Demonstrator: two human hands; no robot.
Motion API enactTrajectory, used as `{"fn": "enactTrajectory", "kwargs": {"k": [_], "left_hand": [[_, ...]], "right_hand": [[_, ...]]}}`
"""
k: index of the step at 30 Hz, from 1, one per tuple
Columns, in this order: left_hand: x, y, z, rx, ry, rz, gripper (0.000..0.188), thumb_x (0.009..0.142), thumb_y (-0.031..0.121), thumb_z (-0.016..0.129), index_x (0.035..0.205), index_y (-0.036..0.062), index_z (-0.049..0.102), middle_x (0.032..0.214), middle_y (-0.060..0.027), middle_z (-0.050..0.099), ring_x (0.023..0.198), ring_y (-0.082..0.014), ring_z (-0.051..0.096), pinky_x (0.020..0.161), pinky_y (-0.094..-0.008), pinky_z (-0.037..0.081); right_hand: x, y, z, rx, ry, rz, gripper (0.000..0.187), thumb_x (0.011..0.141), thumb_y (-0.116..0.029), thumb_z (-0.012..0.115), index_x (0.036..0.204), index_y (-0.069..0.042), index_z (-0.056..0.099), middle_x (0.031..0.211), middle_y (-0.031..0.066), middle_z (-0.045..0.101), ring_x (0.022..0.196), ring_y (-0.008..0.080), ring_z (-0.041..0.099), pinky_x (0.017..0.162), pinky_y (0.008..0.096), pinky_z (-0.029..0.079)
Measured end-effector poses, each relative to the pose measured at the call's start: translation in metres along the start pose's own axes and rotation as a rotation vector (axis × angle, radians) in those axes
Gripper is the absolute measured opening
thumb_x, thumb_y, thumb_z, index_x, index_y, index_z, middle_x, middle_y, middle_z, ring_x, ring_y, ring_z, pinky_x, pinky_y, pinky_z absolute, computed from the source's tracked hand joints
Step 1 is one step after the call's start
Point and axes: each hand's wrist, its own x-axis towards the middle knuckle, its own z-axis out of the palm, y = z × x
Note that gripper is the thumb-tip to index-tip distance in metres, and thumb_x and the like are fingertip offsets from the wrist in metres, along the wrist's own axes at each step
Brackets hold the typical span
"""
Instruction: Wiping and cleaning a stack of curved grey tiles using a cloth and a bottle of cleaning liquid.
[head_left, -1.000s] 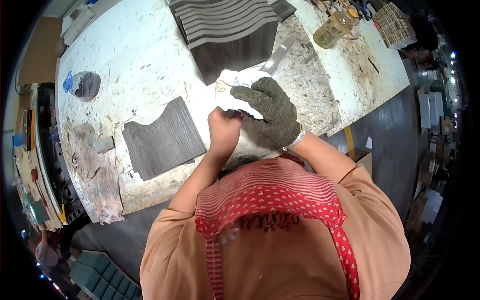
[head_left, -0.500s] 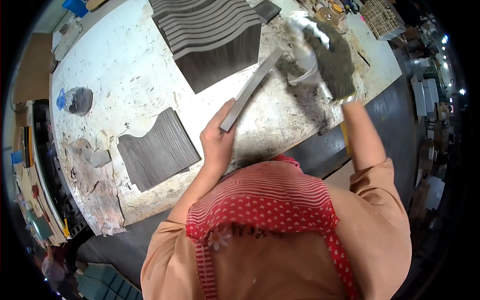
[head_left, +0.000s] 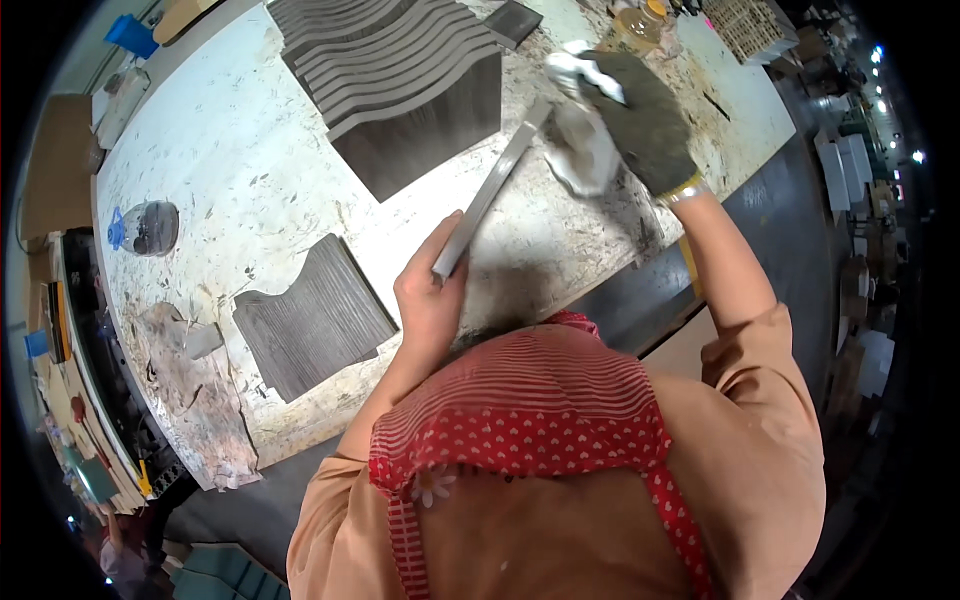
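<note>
A grey wood-grain board (head_left: 490, 190) stands tilted on its narrow edge, its near end gripped by my bare left hand (head_left: 430, 295). My right hand (head_left: 645, 125) wears a dark glove with a yellowish cuff and is closed around a white cloth (head_left: 588, 150), blurred by motion, close beside the board's far end. Whether the cloth touches the board I cannot tell. Left of my left hand, a board with one wavy edge (head_left: 315, 320) lies flat, with another edge peeking out beneath it. Beyond both hands rises a tight stack of similar wavy-edged grey boards (head_left: 415, 140).
The stained white table (head_left: 225, 200) carries a dark-filled plastic bottle with a blue cap (head_left: 157, 228) and a dirty rag (head_left: 185, 385) at left. A yellow-capped jar (head_left: 640, 25), a small dark block (head_left: 513, 22) and a woven basket (head_left: 745, 30) sit at the far side.
My gloved right hand has swung left with the white cloth, bringing it closer to the board's far end. The left hand keeps its grip; the whole view has shifted slightly.
</note>
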Motion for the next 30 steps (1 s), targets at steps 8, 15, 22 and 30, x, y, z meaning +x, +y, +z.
{"fn": "enactTrajectory", "kwargs": {"k": [8,15,22,30], "left_hand": [[0.003,-0.002,0.001,-0.044,-0.105,-0.045,0.042,0.086,0.006,0.07,0.128,0.0087,0.061,0.102,-0.0118,0.071,0.089,-0.017,0.068,0.08,-0.03,0.052],[0.006,0.002,-0.002,0.233,-0.149,0.071,0.043,0.082,0.011,0.071,0.124,0.0084,0.063,0.104,-0.0144,0.071,0.081,-0.0294,0.07,0.072,-0.0345,0.055],[0.001,0.007,0.008,0.099,-0.105,0.158,0.048,0.083,0.006,0.069,0.13,0.01,0.059,0.112,-0.0131,0.068,0.08,-0.0222,0.068,0.066,-0.0309,0.055],[0.0,0.009,0.005,0.202,-0.125,0.193,0.05,0.08,0.009,0.071,0.128,0.0131,0.059,0.113,-0.0123,0.068,0.082,-0.0304,0.069,0.071,-0.0355,0.056]], "right_hand": [[-0.037,-0.008,0.055,-0.233,-0.081,-0.593,0.034,0.091,-0.022,0.056,0.121,-0.007,0.061,0.119,0.0132,0.063,0.11,0.029,0.06,0.099,0.0433,0.046],[-0.061,-0.048,0.039,0.134,-0.529,-0.31,0.042,0.091,-0.032,0.062,0.126,-0.01,0.059,0.121,0.0126,0.064,0.11,0.0306,0.061,0.095,0.04,0.05],[-0.028,-0.033,0.024,-0.13,-0.16,-0.499,0.043,0.082,-0.024,0.072,0.121,-0.009,0.063,0.114,0.0123,0.067,0.106,0.0294,0.064,0.092,0.038,0.051],[-0.043,-0.033,0.023,-0.088,-0.414,-0.346,0.039,0.085,-0.026,0.07,0.117,-0.005,0.064,0.114,0.016,0.066,0.104,0.0311,0.064,0.092,0.0397,0.05]]}}
